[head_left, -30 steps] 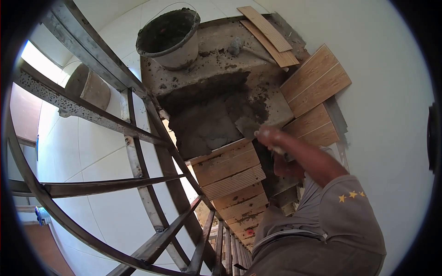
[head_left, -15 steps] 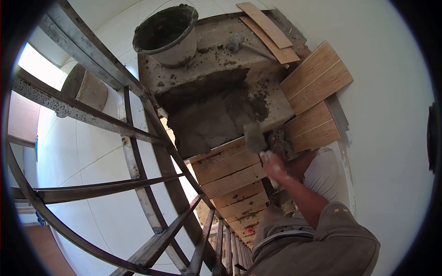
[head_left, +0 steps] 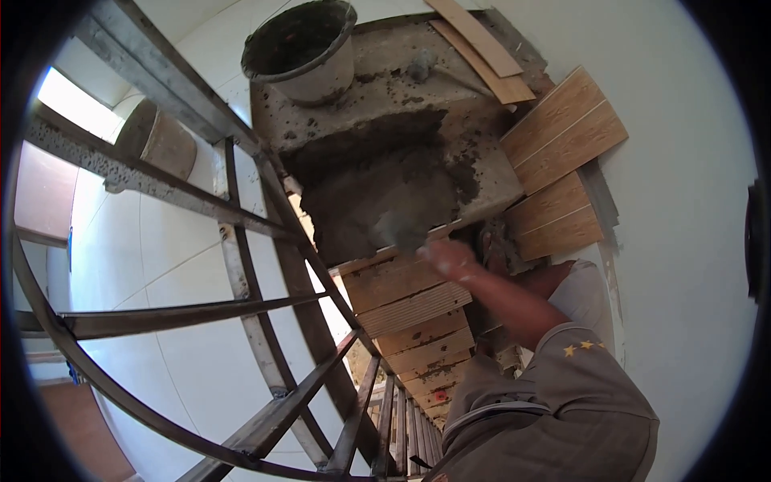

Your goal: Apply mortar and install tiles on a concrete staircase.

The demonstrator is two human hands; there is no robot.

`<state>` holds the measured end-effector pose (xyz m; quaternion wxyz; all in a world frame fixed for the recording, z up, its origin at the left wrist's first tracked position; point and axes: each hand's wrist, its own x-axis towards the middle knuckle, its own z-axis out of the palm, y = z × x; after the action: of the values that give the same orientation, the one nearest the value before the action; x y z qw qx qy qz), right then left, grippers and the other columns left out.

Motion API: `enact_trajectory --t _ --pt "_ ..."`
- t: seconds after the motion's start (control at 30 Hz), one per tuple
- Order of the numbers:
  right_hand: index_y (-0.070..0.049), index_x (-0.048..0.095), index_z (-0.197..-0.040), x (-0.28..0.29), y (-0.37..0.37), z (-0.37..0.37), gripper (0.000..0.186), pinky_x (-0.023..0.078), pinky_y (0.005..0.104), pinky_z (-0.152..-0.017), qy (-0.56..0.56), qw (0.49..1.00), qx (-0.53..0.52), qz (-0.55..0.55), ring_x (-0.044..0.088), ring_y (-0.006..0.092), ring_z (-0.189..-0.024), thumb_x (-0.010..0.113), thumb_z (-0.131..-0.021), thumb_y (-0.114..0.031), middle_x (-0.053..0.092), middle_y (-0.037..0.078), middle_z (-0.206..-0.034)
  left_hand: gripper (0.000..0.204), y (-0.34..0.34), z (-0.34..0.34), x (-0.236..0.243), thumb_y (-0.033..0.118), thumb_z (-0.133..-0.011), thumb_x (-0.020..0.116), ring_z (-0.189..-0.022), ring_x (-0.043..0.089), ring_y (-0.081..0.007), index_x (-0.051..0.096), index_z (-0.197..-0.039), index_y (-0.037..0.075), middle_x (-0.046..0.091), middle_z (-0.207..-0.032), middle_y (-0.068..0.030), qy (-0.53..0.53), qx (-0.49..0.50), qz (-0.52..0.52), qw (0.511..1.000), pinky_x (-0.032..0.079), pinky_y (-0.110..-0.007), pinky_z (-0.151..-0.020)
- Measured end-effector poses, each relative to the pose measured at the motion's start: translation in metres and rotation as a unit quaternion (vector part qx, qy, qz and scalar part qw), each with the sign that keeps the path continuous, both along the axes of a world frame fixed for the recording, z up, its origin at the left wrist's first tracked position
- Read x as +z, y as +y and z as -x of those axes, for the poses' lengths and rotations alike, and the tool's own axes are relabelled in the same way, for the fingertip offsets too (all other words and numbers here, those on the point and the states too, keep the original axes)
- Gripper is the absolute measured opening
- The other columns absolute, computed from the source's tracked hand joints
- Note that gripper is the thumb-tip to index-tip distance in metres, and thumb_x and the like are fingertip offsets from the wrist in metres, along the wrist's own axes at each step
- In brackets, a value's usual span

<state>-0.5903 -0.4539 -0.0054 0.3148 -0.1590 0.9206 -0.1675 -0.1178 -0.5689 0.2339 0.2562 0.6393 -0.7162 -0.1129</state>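
My right hand (head_left: pixel 448 259) is closed around the handle of a trowel (head_left: pixel 404 234), blurred by motion. Its blade lies at the front part of a grey wet mortar bed (head_left: pixel 341 205) spread over a stair step. The hand hovers beside the step's front edge, above wood-look tiles (head_left: pixel 393 281) that face the steps below. My left hand does not show in the picture.
A mortar-stained bucket (head_left: pixel 321 84) stands on the step above, near a mallet (head_left: pixel 422 66) and loose tile strips (head_left: pixel 482 40). Wood-look tiles (head_left: pixel 566 132) run up the right wall. A metal railing (head_left: pixel 257 309) borders the left; another bucket (head_left: pixel 169 149) sits beyond it.
My right hand has swept the trowel leftward along the front of the mortar bed. The whole view has shifted slightly.
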Motion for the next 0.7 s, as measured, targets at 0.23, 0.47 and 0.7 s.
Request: enact_trajectory --t 0.23,0.47,0.7 --pt "-0.001 0.059 -0.111 0.001 0.031 -0.01 0.049 0.048 0.0572 -0.085 0.056 0.98 -0.19 -0.006 0.062 0.0483 -0.101 0.043 -0.1 -0.046 0.067 0.029 -0.101 0.075 0.007 -0.006 0.011 0.007 -0.077 0.084 -0.066 0.05 -0.009 0.044 -0.14 0.006 0.054 -0.071 0.0041 0.004 -0.101 0.073 0.992 0.044 -0.048 -0.097" --pt "0.003 0.056 -0.112 -0.031 -0.057 -0.082 0.063 0.048 0.0558 -0.083 -0.081 0.98 -0.095 0.158 0.063 0.0498 -0.096 0.042 -0.099 -0.057 0.066 0.031 -0.097 0.078 -0.018 0.003 0.008 0.009 -0.077 0.085 -0.066 0.049 -0.01 0.042 -0.142 0.005 0.054 -0.072 0.0038 0.031 -0.246 0.118 0.962 0.045 -0.046 -0.091" --pt "-0.007 0.053 -0.1 -0.049 -0.036 -0.015 0.043 0.049 0.0362 -0.056 -0.143 0.868 -0.372 0.297 0.057 0.0165 -0.061 0.047 -0.101 -0.05 0.056 0.006 -0.077 0.081 -0.042 0.018 -0.005 0.01 -0.077 0.085 -0.066 0.048 -0.011 0.04 -0.144 0.005 0.053 -0.074 0.0034 0.085 -0.391 0.145 0.905 0.045 -0.043 -0.084"
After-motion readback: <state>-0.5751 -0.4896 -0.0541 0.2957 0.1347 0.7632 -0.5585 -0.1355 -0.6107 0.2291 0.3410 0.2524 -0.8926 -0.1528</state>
